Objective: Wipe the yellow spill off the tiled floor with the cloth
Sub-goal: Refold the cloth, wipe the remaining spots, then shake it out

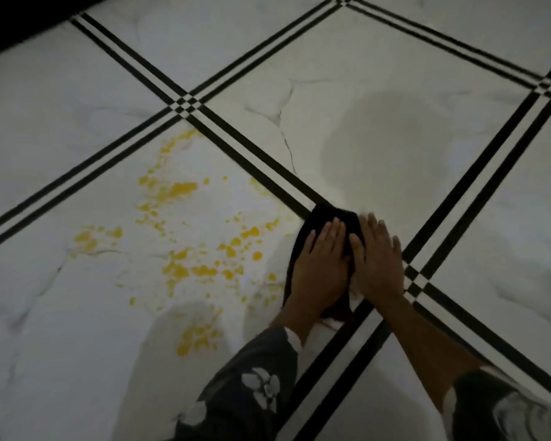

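A dark cloth [323,218] lies flat on the white tiled floor [395,148], right of centre. Both hands press down on it side by side, palms flat, fingers pointing away from me: my left hand [320,268] on its left part, my right hand [379,262] on its right part. The yellow spill [185,268] spreads as many splashes and drops over the tile to the left of the cloth, from the stripe crossing at the top down to a patch [198,338] near my left sleeve. The nearest drops lie just left of the cloth.
Black double stripes [261,157] cross the floor diagonally and meet at a checkered crossing [415,278] right beside my right hand. A dark edge [19,23] runs along the top left corner. My patterned sleeves [252,386] fill the bottom.
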`<move>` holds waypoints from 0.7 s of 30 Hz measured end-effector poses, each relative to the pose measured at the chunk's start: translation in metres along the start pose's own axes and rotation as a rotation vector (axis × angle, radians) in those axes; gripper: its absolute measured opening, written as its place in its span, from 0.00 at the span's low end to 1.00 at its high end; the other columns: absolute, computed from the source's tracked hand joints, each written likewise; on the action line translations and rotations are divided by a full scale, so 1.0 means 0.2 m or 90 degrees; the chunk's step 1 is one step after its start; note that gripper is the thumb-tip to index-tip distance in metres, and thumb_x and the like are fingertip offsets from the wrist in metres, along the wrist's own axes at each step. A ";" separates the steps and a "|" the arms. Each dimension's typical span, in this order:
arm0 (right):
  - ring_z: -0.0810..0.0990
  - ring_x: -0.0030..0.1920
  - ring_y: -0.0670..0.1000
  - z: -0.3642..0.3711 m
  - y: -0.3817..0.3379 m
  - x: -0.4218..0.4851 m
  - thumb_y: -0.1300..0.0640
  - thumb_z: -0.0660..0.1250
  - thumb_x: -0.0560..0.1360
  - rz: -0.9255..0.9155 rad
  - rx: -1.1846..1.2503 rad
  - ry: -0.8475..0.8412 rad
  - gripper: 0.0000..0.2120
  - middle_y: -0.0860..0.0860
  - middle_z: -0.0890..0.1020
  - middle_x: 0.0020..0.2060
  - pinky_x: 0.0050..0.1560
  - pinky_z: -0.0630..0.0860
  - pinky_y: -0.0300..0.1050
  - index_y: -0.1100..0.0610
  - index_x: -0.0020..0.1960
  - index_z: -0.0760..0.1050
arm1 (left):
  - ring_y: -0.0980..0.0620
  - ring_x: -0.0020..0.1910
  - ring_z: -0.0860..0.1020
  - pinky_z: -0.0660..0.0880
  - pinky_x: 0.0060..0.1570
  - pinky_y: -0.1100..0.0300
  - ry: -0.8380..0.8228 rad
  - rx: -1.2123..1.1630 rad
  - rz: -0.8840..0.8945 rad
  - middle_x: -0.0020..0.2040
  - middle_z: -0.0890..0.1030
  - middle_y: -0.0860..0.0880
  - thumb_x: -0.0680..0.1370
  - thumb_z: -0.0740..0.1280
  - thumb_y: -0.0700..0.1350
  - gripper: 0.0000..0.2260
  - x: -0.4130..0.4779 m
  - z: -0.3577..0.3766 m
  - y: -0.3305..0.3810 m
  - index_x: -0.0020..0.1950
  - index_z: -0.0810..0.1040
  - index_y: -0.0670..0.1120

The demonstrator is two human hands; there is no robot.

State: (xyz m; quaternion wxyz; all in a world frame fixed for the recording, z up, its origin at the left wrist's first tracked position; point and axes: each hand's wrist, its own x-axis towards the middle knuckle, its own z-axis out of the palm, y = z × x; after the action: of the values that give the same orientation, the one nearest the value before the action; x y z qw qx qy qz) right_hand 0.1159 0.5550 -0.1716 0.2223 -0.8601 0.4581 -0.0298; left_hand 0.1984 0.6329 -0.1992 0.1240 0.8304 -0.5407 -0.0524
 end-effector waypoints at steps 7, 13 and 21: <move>0.54 0.76 0.52 0.08 -0.23 -0.10 0.44 0.44 0.80 -0.018 0.042 0.037 0.27 0.53 0.60 0.75 0.75 0.47 0.54 0.56 0.74 0.56 | 0.49 0.68 0.70 0.60 0.70 0.50 0.034 0.048 -0.142 0.69 0.72 0.45 0.80 0.48 0.52 0.24 -0.48 -0.05 -0.12 0.70 0.68 0.41; 0.58 0.75 0.53 0.18 -0.41 -0.25 0.38 0.39 0.74 -0.086 0.029 0.026 0.35 0.54 0.63 0.73 0.74 0.52 0.54 0.56 0.73 0.61 | 0.50 0.69 0.70 0.63 0.69 0.50 0.026 0.073 -0.113 0.70 0.71 0.47 0.79 0.49 0.54 0.25 -0.41 -0.19 -0.42 0.71 0.67 0.44; 0.54 0.76 0.52 0.32 -0.53 -0.20 0.41 0.38 0.78 -0.096 0.025 0.012 0.31 0.52 0.60 0.75 0.76 0.47 0.54 0.55 0.74 0.58 | 0.46 0.66 0.73 0.55 0.69 0.51 0.114 0.040 -0.357 0.68 0.73 0.42 0.80 0.48 0.52 0.25 -0.84 -0.15 -0.39 0.70 0.68 0.39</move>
State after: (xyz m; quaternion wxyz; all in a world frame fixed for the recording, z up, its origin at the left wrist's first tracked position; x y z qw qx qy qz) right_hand 0.1923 0.6606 -0.1797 0.2320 -0.8872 0.3936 -0.0634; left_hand 0.2052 0.8198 -0.1979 0.1262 0.9522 -0.2782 0.0060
